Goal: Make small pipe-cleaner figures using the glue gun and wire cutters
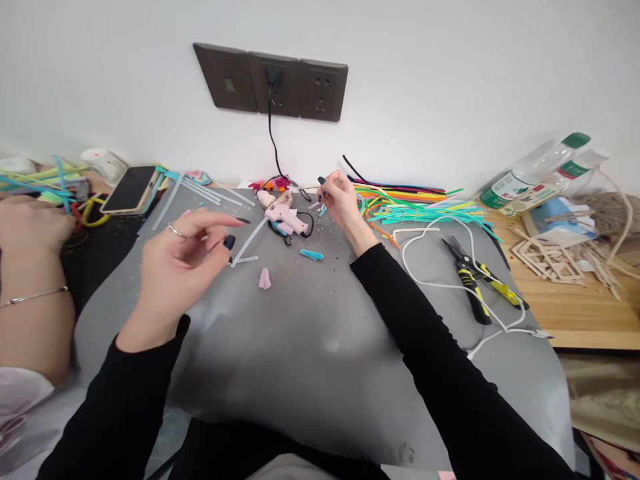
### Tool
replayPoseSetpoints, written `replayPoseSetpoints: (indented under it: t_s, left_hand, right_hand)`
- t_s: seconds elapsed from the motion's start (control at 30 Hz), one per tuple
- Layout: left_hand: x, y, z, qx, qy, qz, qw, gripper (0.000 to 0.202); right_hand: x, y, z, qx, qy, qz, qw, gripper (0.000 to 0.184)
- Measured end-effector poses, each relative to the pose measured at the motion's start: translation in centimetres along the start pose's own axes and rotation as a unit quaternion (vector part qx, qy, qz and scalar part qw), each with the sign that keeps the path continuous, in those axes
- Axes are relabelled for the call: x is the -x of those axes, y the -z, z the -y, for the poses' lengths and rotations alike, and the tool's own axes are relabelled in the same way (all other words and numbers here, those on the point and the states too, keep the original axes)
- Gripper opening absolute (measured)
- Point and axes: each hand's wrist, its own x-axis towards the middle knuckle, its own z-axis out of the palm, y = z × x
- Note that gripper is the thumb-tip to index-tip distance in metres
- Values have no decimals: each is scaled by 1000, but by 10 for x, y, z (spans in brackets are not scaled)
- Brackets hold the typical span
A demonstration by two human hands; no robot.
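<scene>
Above the left side of the grey mat (295,347), my left hand (183,273) has its thumb and index finger apart, with nothing visible between them. My right hand (341,201) is at the mat's far side, its fingertips pinched together; anything in them is too small to make out. Between the hands lies a pale pink glue gun (287,217), its cable running to a wall socket. Closer to me are a blue clip (312,255) and a small pink piece (265,279). Translucent glue sticks (250,240) rest beside the glue gun.
Colourful pipe cleaners (415,203) lie at the back right. Yellow-black pliers (473,280) sit among a white cable (415,280). Plastic bottles (540,173) and wooden sticks (545,257) are farther right. A phone (131,190) and another person's arm (33,300) are at the left.
</scene>
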Motion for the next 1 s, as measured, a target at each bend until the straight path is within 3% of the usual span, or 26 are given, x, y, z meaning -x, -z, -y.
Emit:
replayPoseSetpoints:
  t_s: [0.17,0.27,0.33,0.43,0.53,0.6,0.7,0.83,0.93,1.0]
  left_hand:
    - [-16,4,-6,62,-14,17,998,23]
    - [-25,5,-8,80,-12,-3,997,36]
    - [-31,8,-8,90,-28,-30,995,46]
    - [-43,11,-2,88,-49,-48,994,46]
    - [-54,9,13,24,-47,-6,999,31]
    - [-59,2,28,-15,-28,20,999,31]
    - [-67,-19,52,-29,23,75,996,26]
    - [-79,-53,88,-26,54,106,993,31]
    - [-87,-72,109,0,64,110,992,36]
    - [-89,-80,119,36,72,98,992,37]
  right_hand:
    - [6,-3,-2,76,28,8,997,30]
    - [16,-9,-2,184,91,61,977,23]
    - [22,-13,-3,290,147,138,936,15]
    - [27,-18,-7,433,216,269,833,8]
    - [29,-20,-11,529,250,322,744,15]
    - [30,-20,-11,560,254,333,715,17]
    - [32,-20,-9,571,251,345,701,13]
    - [36,-20,-6,568,242,342,709,12]
    - [38,-21,-6,562,231,333,721,12]
    - [37,-22,-7,538,227,321,745,11]
